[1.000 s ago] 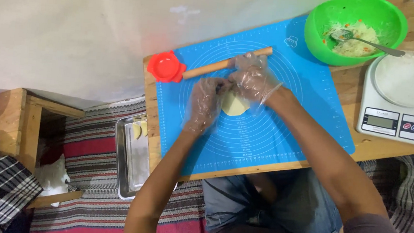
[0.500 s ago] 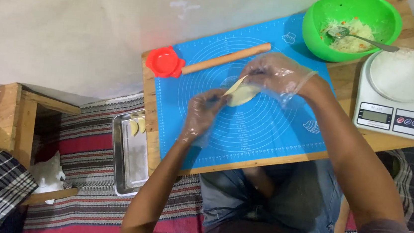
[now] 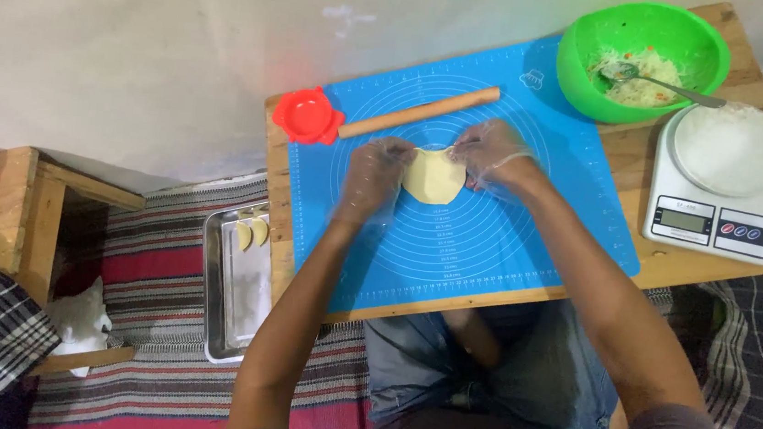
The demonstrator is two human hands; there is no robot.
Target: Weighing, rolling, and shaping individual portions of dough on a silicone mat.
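Pinching a pale dough round (image 3: 432, 176) at the middle of the blue mat (image 3: 508, 244), the gloved right hand (image 3: 495, 155) gripped its right edge while the left hand (image 3: 373, 175) held the left edge. A rolling pin (image 3: 419, 112) lay just beyond, beside a red mould (image 3: 307, 115); a green bowl (image 3: 596, 77) sat near the scale (image 3: 720, 194).

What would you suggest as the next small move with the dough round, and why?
Probably spoon filling onto the dough round. It lies flat on the blue mat, with the left hand and right hand at its edges, and nothing on it yet. The spoon sits in the green bowl of filling, near the right hand.
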